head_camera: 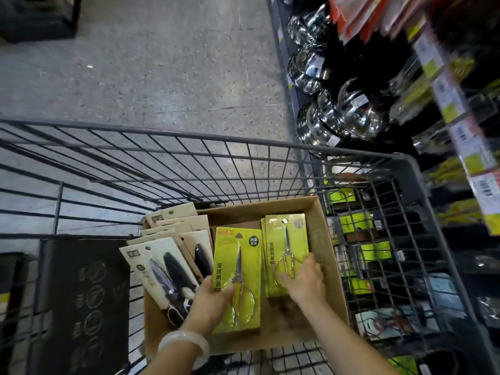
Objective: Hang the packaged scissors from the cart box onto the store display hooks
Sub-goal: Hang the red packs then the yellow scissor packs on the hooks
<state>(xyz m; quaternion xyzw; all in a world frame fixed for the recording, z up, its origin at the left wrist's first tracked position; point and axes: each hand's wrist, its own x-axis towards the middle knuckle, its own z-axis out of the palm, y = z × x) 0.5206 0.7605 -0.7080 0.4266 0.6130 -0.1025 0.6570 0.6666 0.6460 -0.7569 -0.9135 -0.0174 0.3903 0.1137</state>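
Speckled grey terrazzo floor across upper left, flat w/ faint seams. Dark shelving down right side: row of shiny rounded steel pots on low shelf, price tags along shelf edges, blurred orange packs hung at top. Black wire-grid shopping cart fills lower frame, right wall pressed close to shelf; more yellow-green packs visible thru the mesh on that side. Black panel w/ circled marks at cart's left. Brown corrugated cardboard box in cart, open top, plain walls. In box at left, fanned overlapping stack of cream-card packs w/ black-handled scissors, leaning over box's left edge. Mid-box, yellow-green blister pack of metal scissors, rectangular, glossy, hang-hole at top, blades pointing to far end; left hand grips its left edge, thumb curled over the front, pale bangle on wrist. At right in box, 2nd stack of same yellow-green packs, flat, just beside right wall; right hand on its lower part, fingers bent round the pack's near end, thumb on the face. Both packs down in box, well apart from the display; hooks not made out.
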